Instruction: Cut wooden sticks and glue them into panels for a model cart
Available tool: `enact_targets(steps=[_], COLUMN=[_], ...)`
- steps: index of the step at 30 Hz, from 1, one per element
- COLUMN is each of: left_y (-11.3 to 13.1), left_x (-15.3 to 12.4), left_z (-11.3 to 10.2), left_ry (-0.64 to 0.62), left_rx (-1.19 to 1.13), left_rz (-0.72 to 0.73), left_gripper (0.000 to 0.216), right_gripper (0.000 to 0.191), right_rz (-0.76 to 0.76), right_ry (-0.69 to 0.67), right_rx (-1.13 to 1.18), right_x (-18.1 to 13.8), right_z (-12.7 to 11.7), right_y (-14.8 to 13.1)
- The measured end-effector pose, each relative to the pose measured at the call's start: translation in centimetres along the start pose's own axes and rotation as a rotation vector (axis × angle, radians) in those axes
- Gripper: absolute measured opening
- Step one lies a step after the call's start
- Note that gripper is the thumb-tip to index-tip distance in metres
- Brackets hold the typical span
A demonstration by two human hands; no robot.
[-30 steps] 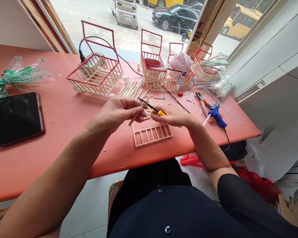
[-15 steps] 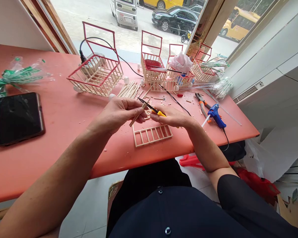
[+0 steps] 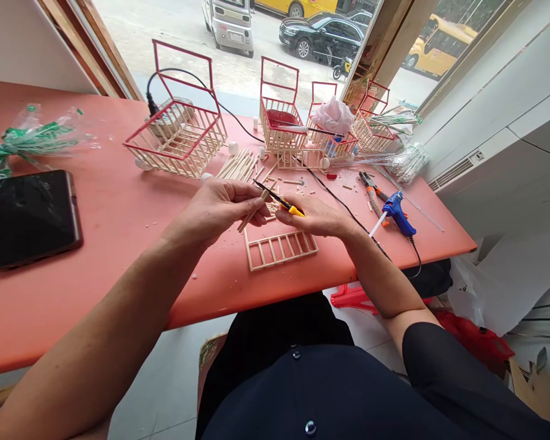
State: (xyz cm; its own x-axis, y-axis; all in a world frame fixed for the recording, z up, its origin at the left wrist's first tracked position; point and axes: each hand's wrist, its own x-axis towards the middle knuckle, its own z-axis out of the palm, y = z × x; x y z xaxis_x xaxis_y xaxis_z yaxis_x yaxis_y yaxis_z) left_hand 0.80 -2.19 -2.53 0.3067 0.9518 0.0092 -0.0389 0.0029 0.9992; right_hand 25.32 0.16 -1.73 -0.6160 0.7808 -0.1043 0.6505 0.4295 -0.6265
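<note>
Above the near middle of the pink table, the left hand is pinching a few wooden sticks between thumb and fingers, leaving no slack; their exact count is staying hard to tell. From the right, the right hand is wrapping round the yellow handles of black-bladed scissors, whose blades are appearing almost together and are crossing in front of the sticks' far ends. Whether they are biting into wood, the view is not showing.

The sticks' long axis is slanting from near left to far right, while the scissors are pointing far left. The person seems to be trimming or measuring the sticks; the next move would be calling for a steady left pinch and a square squeeze of the blades.

Just nearer, a ladder-like stick frame is lying flat. Farther off, loose sticks are lying in a pile, and a red-rimmed stick basket is standing far left. On the right, a blue glue gun is resting beside pliers.
</note>
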Motion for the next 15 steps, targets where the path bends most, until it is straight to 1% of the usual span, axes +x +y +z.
enact_targets(steps=[4, 9, 15], left_y=[0.2, 0.1, 0.1], left_x=[0.0, 0.0, -0.1], left_z=[0.0, 0.0, 0.1], left_ry=[-0.005, 0.004, 0.006], left_rx=[0.003, 0.020, 0.016], left_rz=[0.002, -0.006, -0.010], left_gripper=[0.045, 0.048, 0.041], right_gripper=[0.060, 0.066, 0.073], right_rz=[-0.008, -0.073, -0.079], right_ry=[0.028, 0.067, 0.119], right_rx=[-0.001, 0.041, 0.070], right_x=[0.0, 0.1, 0.1], right_z=[0.3, 0.8, 1.5], right_y=[0.2, 0.4, 0.4])
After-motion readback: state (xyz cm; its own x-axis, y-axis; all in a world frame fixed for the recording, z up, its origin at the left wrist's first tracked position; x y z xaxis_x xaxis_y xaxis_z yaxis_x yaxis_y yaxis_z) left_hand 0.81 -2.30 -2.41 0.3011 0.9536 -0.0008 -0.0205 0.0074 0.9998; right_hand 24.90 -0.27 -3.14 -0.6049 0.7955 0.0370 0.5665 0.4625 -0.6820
